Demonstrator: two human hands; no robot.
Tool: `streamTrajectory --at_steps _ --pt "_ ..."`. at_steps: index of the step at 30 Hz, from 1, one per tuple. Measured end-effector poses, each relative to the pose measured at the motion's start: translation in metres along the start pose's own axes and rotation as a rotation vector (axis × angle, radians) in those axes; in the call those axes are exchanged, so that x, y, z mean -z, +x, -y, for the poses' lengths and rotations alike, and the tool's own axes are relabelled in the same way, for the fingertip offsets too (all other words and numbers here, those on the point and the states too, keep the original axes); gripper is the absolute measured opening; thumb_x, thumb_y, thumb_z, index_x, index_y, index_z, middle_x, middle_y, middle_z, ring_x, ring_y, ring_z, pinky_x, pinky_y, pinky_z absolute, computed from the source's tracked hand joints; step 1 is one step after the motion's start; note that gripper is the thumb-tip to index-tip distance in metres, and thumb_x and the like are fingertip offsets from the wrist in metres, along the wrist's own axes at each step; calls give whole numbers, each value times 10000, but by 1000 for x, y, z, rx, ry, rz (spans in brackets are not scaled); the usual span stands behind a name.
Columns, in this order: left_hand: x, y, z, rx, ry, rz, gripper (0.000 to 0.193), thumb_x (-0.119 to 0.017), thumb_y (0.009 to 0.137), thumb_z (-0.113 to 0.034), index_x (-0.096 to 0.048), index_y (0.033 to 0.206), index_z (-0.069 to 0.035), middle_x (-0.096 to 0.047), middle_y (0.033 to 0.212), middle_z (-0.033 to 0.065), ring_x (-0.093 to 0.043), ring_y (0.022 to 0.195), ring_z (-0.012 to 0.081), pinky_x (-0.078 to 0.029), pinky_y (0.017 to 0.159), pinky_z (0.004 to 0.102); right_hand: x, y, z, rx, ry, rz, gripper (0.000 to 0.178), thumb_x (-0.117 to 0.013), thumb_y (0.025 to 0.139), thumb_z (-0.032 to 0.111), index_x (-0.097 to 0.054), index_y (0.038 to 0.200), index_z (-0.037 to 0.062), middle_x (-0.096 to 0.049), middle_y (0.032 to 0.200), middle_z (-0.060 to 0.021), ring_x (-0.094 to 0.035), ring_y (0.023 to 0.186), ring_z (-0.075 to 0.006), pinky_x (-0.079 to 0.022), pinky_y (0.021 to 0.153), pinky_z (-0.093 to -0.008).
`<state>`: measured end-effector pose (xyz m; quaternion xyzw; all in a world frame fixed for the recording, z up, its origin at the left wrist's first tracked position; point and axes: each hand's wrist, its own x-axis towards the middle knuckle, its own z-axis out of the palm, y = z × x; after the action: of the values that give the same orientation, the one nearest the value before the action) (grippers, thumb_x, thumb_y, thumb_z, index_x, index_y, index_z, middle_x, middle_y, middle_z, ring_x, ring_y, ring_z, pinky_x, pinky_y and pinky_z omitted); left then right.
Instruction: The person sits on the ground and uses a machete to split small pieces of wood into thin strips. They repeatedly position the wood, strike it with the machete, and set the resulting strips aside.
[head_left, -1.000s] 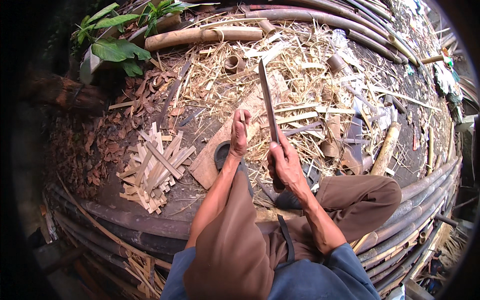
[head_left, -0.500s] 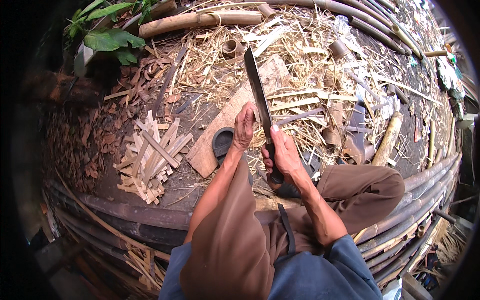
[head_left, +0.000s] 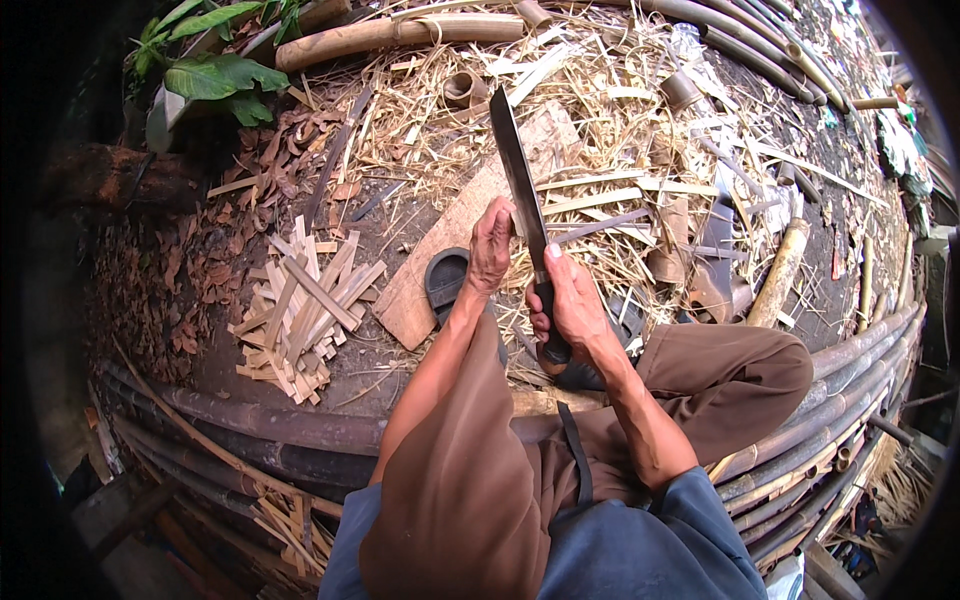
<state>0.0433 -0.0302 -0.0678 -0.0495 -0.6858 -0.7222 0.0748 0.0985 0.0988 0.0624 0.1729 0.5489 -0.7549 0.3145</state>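
The machete (head_left: pixel 520 180) lies just right of the left hand (head_left: pixel 489 252), its long axis running from the black handle away from the body and leaning left, the tip appearing past the plank's far end. The right hand (head_left: pixel 574 300) is nearer the handle, its fingers wrapped firmly round it; the left fingers, bunched narrow beside the blade, pinch a pale strip (head_left: pixel 516 222), mostly hidden. Whether strip and steel touch, I cannot tell. Below lies the plank (head_left: pixel 403 308); left of its near corner, on the ground, sits a heap of cut strips (head_left: pixel 305 310).
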Motion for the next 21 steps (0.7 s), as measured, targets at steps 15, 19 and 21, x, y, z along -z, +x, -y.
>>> streamTrajectory --at_steps 15,19,21 --pt "-1 1 -6 13 -43 9 514 -357 1011 -517 -546 882 -57 -450 716 -22 -412 667 78 -366 608 248 -7 -3 1 300 -280 -31 482 -375 1036 396 -405 1459 167 -387 601 43 -378 533 -58 -356 501 -241" --pt "-6 6 -15 17 -61 19 564 -350 991 -564 -559 873 -54 -496 750 -19 -460 709 76 -397 653 245 -6 3 -7 330 -385 -99 458 -380 1036 322 -393 1461 149 -375 611 7 -375 565 -72 -364 531 -263" --pt "-1 3 -18 51 -44 36 573 -337 997 -561 -571 906 -46 -540 805 -14 -483 761 76 -416 710 246 -6 -3 3 309 -440 -79 459 -383 1036 313 -388 1462 141 -430 609 -19 -428 576 -102 -406 572 -291"
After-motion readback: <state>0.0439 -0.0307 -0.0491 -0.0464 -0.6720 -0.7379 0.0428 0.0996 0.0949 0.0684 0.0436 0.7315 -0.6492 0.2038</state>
